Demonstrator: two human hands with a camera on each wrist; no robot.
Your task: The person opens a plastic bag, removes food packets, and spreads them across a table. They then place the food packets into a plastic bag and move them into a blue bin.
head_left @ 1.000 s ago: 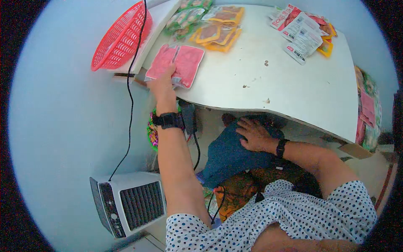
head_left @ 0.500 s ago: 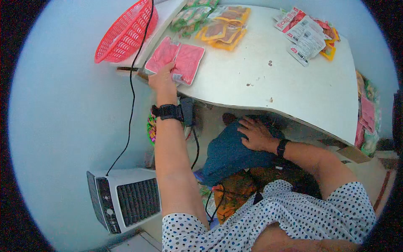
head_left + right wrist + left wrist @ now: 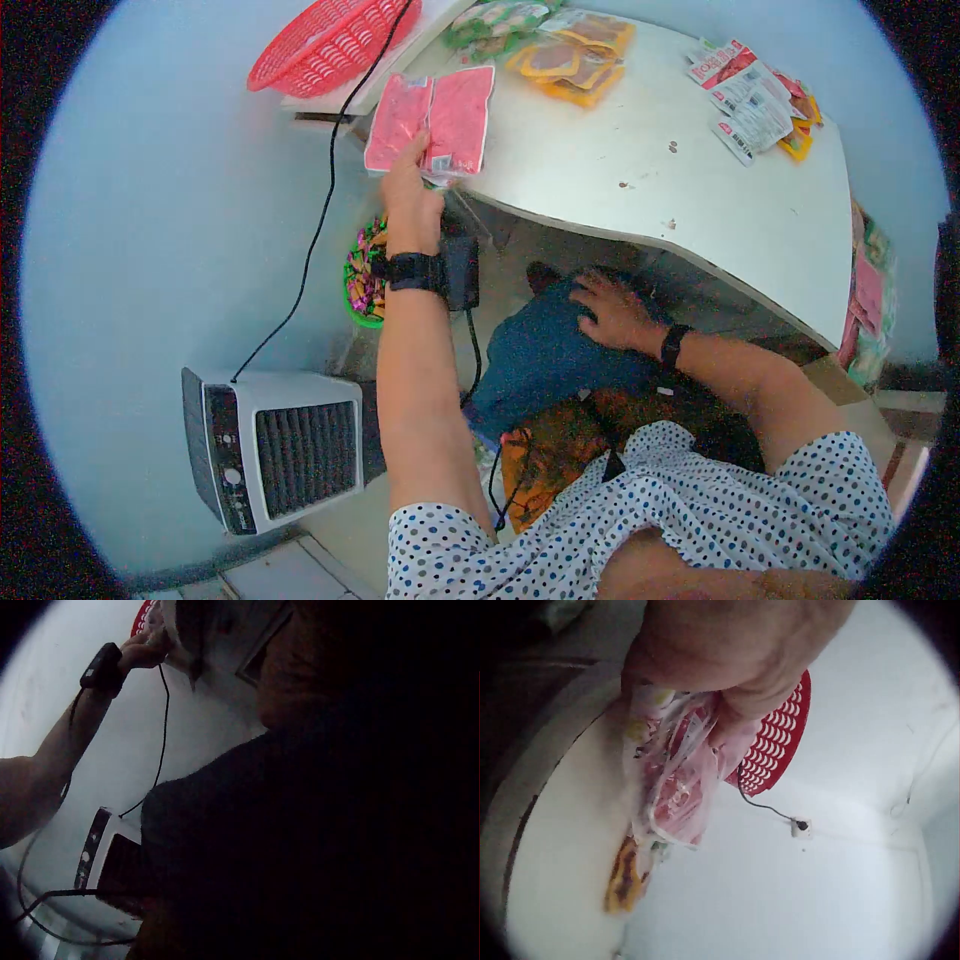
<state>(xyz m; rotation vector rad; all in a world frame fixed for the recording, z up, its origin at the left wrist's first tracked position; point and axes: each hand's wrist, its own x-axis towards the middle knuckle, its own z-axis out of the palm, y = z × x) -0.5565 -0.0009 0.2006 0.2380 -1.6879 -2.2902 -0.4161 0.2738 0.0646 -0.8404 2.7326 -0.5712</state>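
Note:
My left hand grips flat pink packets by their near edge, thumb on top. They are clear plastic packs with white borders, held at the left end of the white table. From the left wrist view, the crinkled packets hang below the hand, whose fingers are partly hidden. On the dark blue cloth over my knee rests my right hand, fingers relaxed and holding nothing. Yellow-edged packets and green-and-white packets lie at the table's far left.
Red, white and yellow pouches are piled at the far right. A red plastic basket stands at the back left, with a black cord hanging past it to a white air cooler. Below the table sits a green-rimmed container of colourful wrapped pieces.
The left hand has raised the pink packets off the tabletop and drawn them toward the table's left edge. My head view has shifted a little. The right hand stays on the knee.

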